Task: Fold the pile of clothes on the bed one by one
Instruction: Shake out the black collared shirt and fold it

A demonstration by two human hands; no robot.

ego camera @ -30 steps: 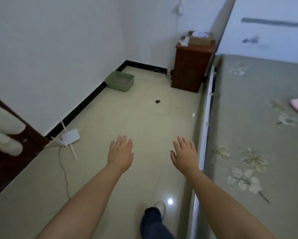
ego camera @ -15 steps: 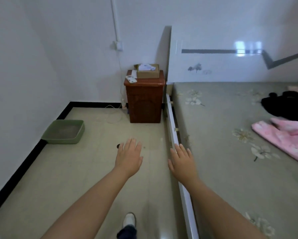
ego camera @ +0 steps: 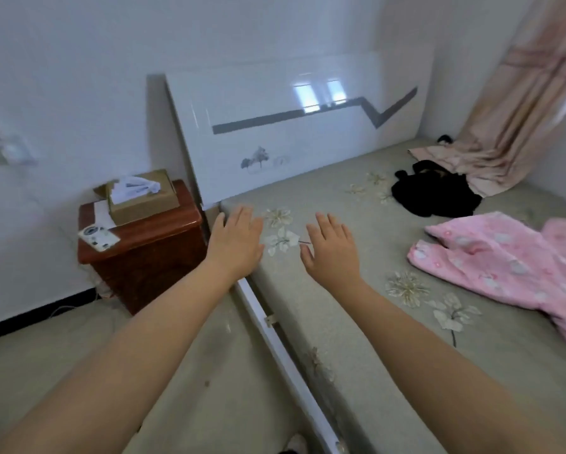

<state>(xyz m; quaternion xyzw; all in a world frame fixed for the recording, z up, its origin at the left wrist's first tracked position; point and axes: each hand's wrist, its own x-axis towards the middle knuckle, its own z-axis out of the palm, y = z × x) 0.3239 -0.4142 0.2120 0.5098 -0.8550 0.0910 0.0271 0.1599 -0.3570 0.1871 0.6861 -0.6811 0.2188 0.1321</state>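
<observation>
- Left hand [ego camera: 235, 245] and right hand [ego camera: 332, 249]: both flat, fingers straight and a little spread, palms down, holding nothing. Left hangs over the bed's near edge; right is above the mattress. Whether either touches the sheet, I cannot tell.
- Clothes lie on the bed [ego camera: 340, 322], to the right of the hands and well apart from them. Pink garment [ego camera: 504, 263] is nearest, spread loosely and running off the right of the frame. Black garment [ego camera: 435, 191] sits bunched farther back, near the headboard [ego camera: 291, 132].
- Pink piece looks fleecy and thick: likely soft, light, floppy, no stiffness. It should drape and sag when lifted, so a two-handed pinch at the hem corners or shoulders seems best, then a shake flat.
- Black piece is crumpled, its shape unreadable; it probably needs spreading out before any seam can be found.
- Nothing here looks fragile or slippery; the sheet should grip the fabric a little.
- Open room: wide bare stretch of floral sheet between the hands and the pink garment, good for folding.
- Edges: white bed rail [ego camera: 284, 348] runs along the near side, nightstand [ego camera: 144, 244] just beside the bed's head corner, curtain [ego camera: 511, 109] draping onto the far corner close to the black garment.
</observation>
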